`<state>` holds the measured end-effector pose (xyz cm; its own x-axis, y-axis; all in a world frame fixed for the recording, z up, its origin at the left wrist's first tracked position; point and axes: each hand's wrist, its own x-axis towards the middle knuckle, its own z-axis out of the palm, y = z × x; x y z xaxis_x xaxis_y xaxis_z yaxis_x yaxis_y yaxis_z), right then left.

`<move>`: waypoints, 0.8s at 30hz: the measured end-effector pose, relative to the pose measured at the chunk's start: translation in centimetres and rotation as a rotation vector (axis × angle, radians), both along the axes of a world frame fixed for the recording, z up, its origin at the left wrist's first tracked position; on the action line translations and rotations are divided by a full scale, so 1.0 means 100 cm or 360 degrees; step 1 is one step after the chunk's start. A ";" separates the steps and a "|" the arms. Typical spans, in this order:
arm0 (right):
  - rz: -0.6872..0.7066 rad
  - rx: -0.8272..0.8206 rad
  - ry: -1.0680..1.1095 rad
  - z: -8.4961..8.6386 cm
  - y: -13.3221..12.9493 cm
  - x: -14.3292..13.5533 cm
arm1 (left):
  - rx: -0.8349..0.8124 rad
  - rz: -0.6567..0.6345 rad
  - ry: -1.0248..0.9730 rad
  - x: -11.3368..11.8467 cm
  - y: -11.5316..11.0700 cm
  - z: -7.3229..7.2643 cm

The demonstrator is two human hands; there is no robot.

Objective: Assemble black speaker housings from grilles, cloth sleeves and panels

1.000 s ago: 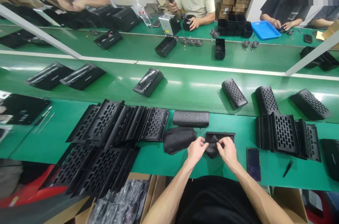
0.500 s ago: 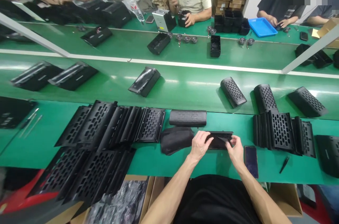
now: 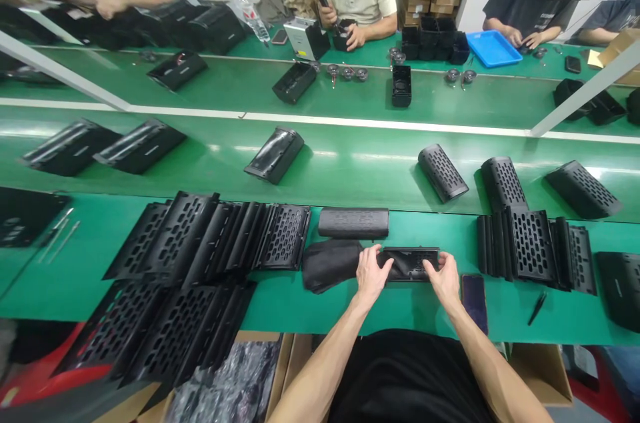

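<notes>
A black perforated panel (image 3: 411, 274) lies inner side up on the green table, with thin dark cloth inside it covering part of its slots. My left hand (image 3: 373, 274) grips the panel's left end, thumb on the cloth. At the right end my right hand (image 3: 443, 277) holds the panel between thumb and fingers. A stack of black cloth pieces (image 3: 331, 267) rests just left of my left hand. Behind it lies a closed black perforated case (image 3: 354, 223).
Stacked perforated panels stand at left (image 3: 185, 236) and right (image 3: 534, 246). A phone (image 3: 474, 303) and black tweezers (image 3: 537, 308) lie right of my right hand. Black speaker cases (image 3: 274, 155) sit on the green conveyor (image 3: 345, 166). People work across it.
The cloth in the panel has shifted, and slots now show at the panel's right part. My left hand has moved slightly left and its thumb has spread. My right hand stays at the right end.
</notes>
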<state>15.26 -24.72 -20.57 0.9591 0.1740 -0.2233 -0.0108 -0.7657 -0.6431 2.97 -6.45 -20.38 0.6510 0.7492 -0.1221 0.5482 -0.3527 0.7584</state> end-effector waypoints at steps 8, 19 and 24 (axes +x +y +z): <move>0.0014 -0.0058 -0.0083 -0.004 0.011 0.004 | -0.0069 0.0042 0.0055 0.007 0.001 0.009; -0.0025 0.0121 0.0026 0.002 0.000 0.003 | -0.0532 0.0098 0.0062 0.009 0.011 0.009; -0.0037 0.0313 0.0181 0.020 -0.001 0.005 | -0.0657 0.0204 -0.0012 0.005 0.012 0.017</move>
